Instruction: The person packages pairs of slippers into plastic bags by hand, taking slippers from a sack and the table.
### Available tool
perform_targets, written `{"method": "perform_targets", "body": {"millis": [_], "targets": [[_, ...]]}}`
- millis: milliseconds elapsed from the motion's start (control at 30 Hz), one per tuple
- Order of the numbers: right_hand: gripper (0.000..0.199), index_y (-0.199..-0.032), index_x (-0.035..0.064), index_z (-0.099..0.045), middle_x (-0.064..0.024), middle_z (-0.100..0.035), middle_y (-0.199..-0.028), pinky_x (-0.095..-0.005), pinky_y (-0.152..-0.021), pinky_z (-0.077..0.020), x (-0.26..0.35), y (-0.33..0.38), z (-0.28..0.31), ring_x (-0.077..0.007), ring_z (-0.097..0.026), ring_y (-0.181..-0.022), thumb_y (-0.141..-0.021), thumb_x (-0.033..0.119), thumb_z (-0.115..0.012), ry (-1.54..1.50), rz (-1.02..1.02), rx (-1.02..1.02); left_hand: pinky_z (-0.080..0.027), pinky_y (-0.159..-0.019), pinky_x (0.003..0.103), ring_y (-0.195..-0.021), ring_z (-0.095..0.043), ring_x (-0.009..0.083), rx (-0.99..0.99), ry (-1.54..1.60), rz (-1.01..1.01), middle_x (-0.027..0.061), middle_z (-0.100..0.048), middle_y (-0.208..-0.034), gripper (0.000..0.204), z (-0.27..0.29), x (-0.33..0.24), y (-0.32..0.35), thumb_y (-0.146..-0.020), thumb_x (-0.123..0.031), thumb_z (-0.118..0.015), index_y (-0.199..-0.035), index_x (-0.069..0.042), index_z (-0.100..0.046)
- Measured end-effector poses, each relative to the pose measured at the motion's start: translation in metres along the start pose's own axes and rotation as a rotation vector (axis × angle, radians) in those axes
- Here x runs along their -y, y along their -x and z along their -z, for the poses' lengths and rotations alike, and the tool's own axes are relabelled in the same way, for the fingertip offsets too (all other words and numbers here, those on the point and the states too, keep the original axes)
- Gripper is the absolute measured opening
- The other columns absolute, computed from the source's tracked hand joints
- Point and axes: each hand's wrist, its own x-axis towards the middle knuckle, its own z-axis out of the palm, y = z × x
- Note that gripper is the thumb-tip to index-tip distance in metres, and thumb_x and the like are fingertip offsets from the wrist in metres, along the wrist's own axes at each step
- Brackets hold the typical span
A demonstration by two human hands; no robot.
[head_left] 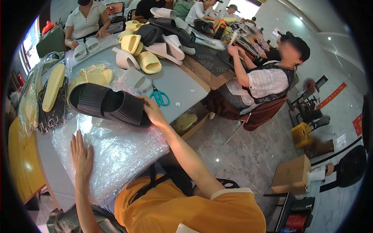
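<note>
A pair of black ribbed slide sandals (pixel 110 105) lies above a stack of clear plastic bags (pixel 112 151) at the table's near edge. My right hand (pixel 152 110) grips their right end, the thumb on top and the other fingers partly hidden behind. Flat on the stack's left part rests my left hand (pixel 81 153), its fingers stretched out and holding nothing. Just beyond the black pair are bagged yellow slides (pixel 97 77) and a grey slide (pixel 134 79). Teal-handled scissors (pixel 158 97) lie on the table to the right of the grey slide.
A heap of yellow, beige and black slides (pixel 151 42) covers the far part of the grey table (pixel 186 87). Bagged slides (pixel 52 89) hang over its left side. A seated person (pixel 268 77) works at the right; another (pixel 87 21) sits across. A cardboard box (pixel 291 174) stands on the floor.
</note>
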Motion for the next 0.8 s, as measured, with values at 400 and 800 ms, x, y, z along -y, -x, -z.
{"method": "perform_targets", "body": {"millis": [400, 800], "targets": [[0.049, -0.145, 0.0071, -0.043, -0.0100, -0.046, -0.145, -0.0378, -0.112, -0.0338, 0.057, 0.042, 0.055, -0.0236, -0.045, -0.132, -0.098, 0.020, -0.050, -0.363, 0.248, -0.920, -0.015, -0.124, 0.048, -0.151, -0.019, 0.0387, 0.059, -0.067, -0.028, 0.0182, -0.030, -0.161, 0.054, 0.007, -0.007, 0.002, -0.099, -0.021, -0.048, -0.150, -0.006, -0.043], [0.064, -0.146, 0.0063, -0.040, -0.0101, -0.048, -0.134, -0.0373, -0.099, -0.0445, -0.033, -0.011, 0.182, -0.0224, -0.054, -0.112, -0.088, 0.001, -0.065, 0.034, 0.015, -0.985, -0.015, -0.123, 0.049, -0.150, -0.022, 0.0414, 0.018, -0.010, -0.001, 0.0222, -0.033, -0.159, 0.055, 0.003, 0.002, 0.005, -0.098, -0.027, -0.051, -0.148, -0.006, -0.045]]}}
